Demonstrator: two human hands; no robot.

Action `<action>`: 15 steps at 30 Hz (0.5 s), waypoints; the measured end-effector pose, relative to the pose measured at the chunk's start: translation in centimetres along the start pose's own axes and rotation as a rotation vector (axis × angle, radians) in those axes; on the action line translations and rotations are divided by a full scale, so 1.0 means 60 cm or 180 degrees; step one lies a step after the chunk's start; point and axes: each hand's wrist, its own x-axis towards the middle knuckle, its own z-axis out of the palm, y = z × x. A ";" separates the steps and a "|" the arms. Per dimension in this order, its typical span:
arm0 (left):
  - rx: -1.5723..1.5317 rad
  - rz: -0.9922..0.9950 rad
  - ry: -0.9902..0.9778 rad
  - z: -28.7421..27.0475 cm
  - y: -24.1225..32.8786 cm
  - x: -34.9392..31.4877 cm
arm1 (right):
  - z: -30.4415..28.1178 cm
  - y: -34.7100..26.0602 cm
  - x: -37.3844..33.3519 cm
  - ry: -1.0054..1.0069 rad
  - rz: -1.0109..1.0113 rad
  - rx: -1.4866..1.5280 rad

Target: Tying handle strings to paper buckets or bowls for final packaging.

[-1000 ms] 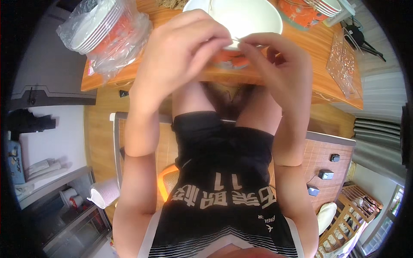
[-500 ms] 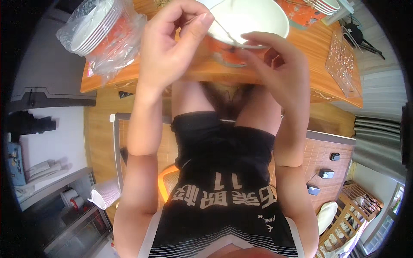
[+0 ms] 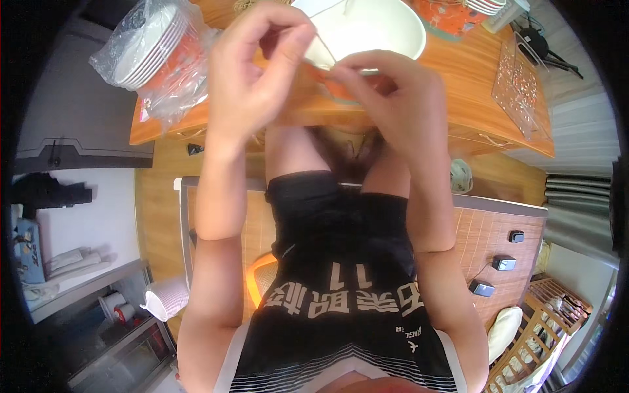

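My left hand (image 3: 252, 78) and my right hand (image 3: 403, 95) are raised over the near edge of the table. A short length of thin, pale cord (image 3: 325, 48) runs between their fingertips. Thumb and forefinger of the left hand pinch its upper end, while the right fingertips close on it lower down. Right behind the hands sits a large bowl (image 3: 386, 29), white inside and orange outside, and its near side is partly covered by them. Another thin strand (image 3: 327, 8) crosses the bowl's far left part; whether it joins the cord, I cannot tell.
Nested bowls (image 3: 154, 49) in clear plastic lie at the table's left. More orange bowls (image 3: 452, 16) stand at the back right. A clear speckled tray (image 3: 517, 85) and a black object with cables (image 3: 540, 49) are on the right. Straw-coloured strands (image 3: 246, 5) lie behind my left hand.
My right hand has moved left, nearer to the left hand, and the cord stretch between them is shorter. Both hands still pinch it. The whole view has shifted slightly.
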 end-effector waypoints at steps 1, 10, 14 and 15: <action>-0.0094 0.0010 0.0018 0.032 0.013 0.017 | -0.015 0.011 -0.002 0.0039 0.0037 -0.0080; 0.3167 -0.1461 -0.0513 0.035 0.108 0.100 | -0.071 0.046 -0.011 -0.0141 -0.0373 -0.0649; 0.3363 -0.1243 -0.1255 -0.017 0.115 0.068 | -0.121 0.026 -0.020 -0.0388 -0.0710 -0.0612; 0.3266 -0.1119 -0.1202 -0.009 0.117 0.053 | -0.134 0.019 -0.023 -0.0398 -0.0696 -0.0627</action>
